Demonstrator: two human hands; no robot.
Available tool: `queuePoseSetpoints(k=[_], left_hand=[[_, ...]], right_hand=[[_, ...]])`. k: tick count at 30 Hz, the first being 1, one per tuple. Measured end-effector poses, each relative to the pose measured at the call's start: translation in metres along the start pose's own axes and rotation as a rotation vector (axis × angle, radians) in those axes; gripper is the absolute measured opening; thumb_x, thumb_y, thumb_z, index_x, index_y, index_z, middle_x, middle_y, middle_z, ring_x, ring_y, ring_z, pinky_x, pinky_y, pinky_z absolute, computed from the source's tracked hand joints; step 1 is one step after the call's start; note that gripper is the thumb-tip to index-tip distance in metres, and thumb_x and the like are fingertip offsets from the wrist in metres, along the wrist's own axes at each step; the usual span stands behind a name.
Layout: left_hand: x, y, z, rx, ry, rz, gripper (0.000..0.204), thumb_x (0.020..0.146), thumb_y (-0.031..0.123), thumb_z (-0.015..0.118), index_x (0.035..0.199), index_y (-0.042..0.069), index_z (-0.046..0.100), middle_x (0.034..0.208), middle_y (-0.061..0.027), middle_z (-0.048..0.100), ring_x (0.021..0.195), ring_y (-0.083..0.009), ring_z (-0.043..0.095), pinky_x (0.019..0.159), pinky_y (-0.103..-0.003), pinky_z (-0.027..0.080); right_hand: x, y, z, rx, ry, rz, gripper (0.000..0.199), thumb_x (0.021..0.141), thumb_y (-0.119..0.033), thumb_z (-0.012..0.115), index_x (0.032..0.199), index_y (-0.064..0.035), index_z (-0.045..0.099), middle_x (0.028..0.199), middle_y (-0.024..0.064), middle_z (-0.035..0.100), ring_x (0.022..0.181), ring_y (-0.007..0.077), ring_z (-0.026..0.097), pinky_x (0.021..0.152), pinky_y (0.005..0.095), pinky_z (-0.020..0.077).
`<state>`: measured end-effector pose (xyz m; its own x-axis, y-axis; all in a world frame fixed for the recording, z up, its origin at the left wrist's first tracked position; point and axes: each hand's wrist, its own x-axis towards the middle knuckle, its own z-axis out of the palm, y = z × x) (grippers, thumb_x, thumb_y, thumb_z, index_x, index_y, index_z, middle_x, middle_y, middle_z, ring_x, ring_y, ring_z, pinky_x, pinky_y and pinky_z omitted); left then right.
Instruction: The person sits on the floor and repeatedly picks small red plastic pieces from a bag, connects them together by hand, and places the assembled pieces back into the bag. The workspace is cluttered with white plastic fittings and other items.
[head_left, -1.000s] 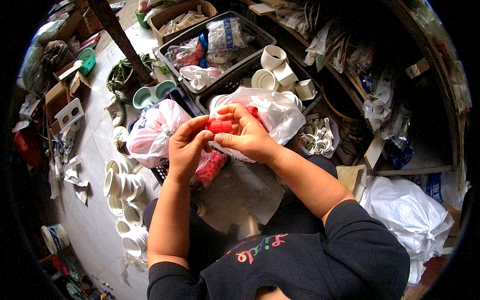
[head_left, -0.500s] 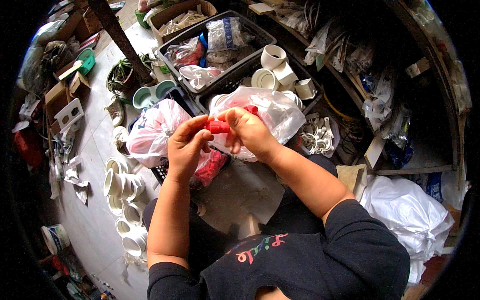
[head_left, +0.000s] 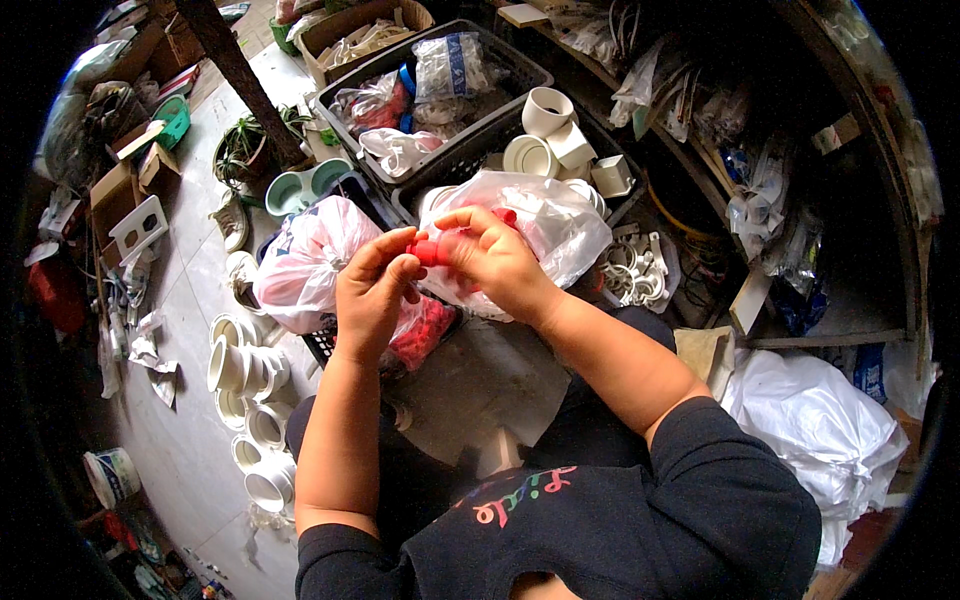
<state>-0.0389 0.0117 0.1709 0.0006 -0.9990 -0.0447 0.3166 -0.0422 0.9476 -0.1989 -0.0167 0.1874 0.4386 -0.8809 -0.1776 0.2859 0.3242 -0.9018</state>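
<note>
Red plastic, a small fitting (head_left: 432,249), is pinched between the fingertips of the left hand (head_left: 372,296) and the right hand (head_left: 497,258), above a clear bag (head_left: 560,225). It is judged light, rigid and smooth; its ends are best gripped. Open room is limited by black crates (head_left: 470,150) just beyond.

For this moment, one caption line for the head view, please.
Both hands, left and right, grip a small red fitting above plastic bags.

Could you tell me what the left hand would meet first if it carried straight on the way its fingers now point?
The left hand points toward the small red part it already pinches, with the right hand directly behind it. Depth is hard to judge.
</note>
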Motion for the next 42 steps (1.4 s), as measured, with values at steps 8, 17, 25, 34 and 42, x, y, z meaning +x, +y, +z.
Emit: queuePoseSetpoints(k=[8,17,25,34,42], left_hand=[[0.001,-0.002,0.0,-0.003,-0.01,-0.008,0.023,0.079,0.004,0.057,0.102,0.0,0.055,0.087,-0.0063,0.061,0.065,-0.0079,0.054,0.05,-0.018,0.044],[0.001,-0.001,-0.001,-0.008,0.007,-0.016,0.023,0.081,0.006,0.056,0.102,0.0,0.055,0.085,-0.0054,0.06,0.065,-0.008,0.054,0.049,-0.018,0.043],[0.002,-0.004,-0.003,0.001,-0.013,-0.03,0.023,0.081,0.007,0.056,0.103,0.0,0.055,0.088,-0.0061,0.061,0.066,-0.0081,0.055,0.049,-0.018,0.043],[0.002,-0.002,-0.002,-0.014,0.01,-0.043,0.024,0.081,0.01,0.057,0.103,0.0,0.055,0.086,-0.0053,0.06,0.065,-0.0084,0.055,0.049,-0.018,0.042],[0.002,-0.003,-0.003,-0.033,0.001,-0.055,0.025,0.081,0.013,0.058,0.102,0.001,0.055,0.084,-0.0048,0.06,0.064,-0.0079,0.054,0.049,-0.018,0.042]], right_hand=[[-0.001,-0.002,-0.006,-0.079,-0.02,0.145,0.033,0.08,-0.014,0.06,0.106,-0.0032,0.044,0.078,0.0061,0.056,0.066,0.0089,0.053,0.057,0.0212,0.0433],[0.012,0.023,-0.003,-0.351,0.071,-0.401,0.022,0.085,-0.023,0.054,0.097,-0.0064,0.048,0.071,0.0017,0.054,0.058,0.0083,0.052,0.051,0.0199,0.0427],[0.003,0.009,0.001,-0.389,0.078,-0.231,0.019,0.086,-0.016,0.051,0.099,-0.0018,0.049,0.081,0.0022,0.054,0.068,0.0077,0.053,0.055,0.0204,0.0455],[0.007,0.018,-0.004,-0.365,0.069,-0.311,0.024,0.081,-0.013,0.058,0.101,-0.0046,0.048,0.065,0.0017,0.051,0.06,0.0091,0.054,0.055,0.0198,0.0429],[0.0,-0.001,-0.002,-0.146,0.029,0.108,0.027,0.081,-0.018,0.059,0.102,-0.0049,0.048,0.073,0.0021,0.056,0.062,0.0045,0.052,0.049,0.0184,0.0405]])
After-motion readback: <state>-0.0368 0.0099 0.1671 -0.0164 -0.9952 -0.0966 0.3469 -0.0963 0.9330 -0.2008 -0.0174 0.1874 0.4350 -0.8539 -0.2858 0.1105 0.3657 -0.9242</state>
